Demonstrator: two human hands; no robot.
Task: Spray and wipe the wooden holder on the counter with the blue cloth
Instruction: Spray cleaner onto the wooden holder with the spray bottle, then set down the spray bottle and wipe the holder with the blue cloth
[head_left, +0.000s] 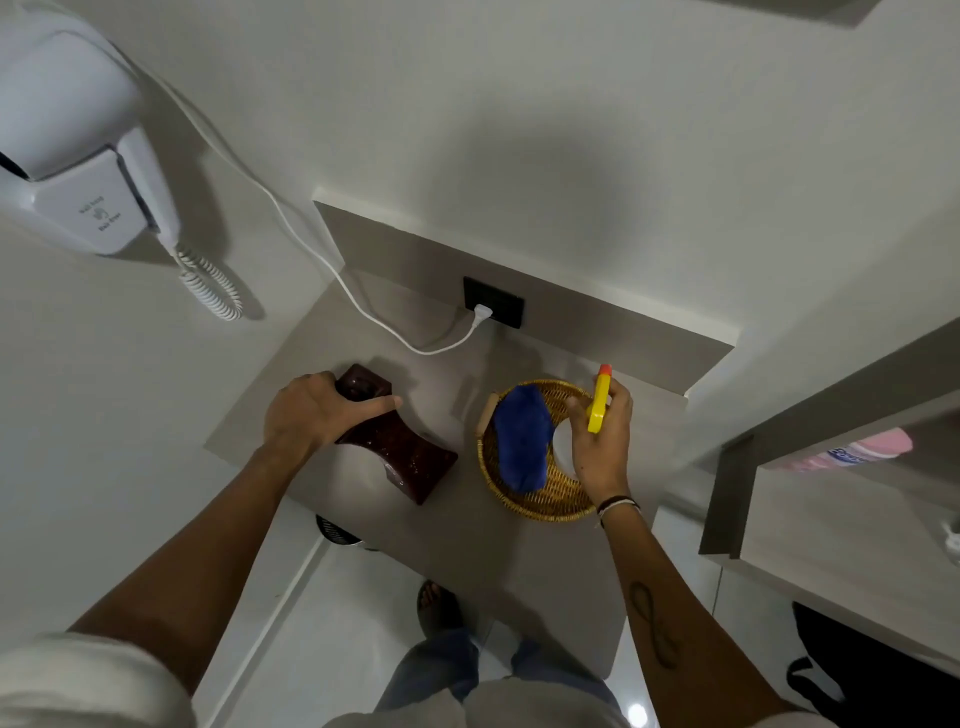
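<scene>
Wooden holder (395, 441): dark, glossy, speckled with droplets, at nine o'clock on the surface (467, 551); left hand (311, 415) clasped round its top. Spraying judged done. Right hand (602, 441) wrapped round yellow spray bottle (599, 400). Blue cloth (522, 441): in wicker basket (545, 501) at three o'clock; wiping remains. Wall hair dryer (78, 156) lettering illegible.

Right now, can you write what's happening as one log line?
left hand: gripping dark red wooden holder | right hand: holding yellow spray bottle | blue cloth: in round wicker basket | wiping: not started
</scene>
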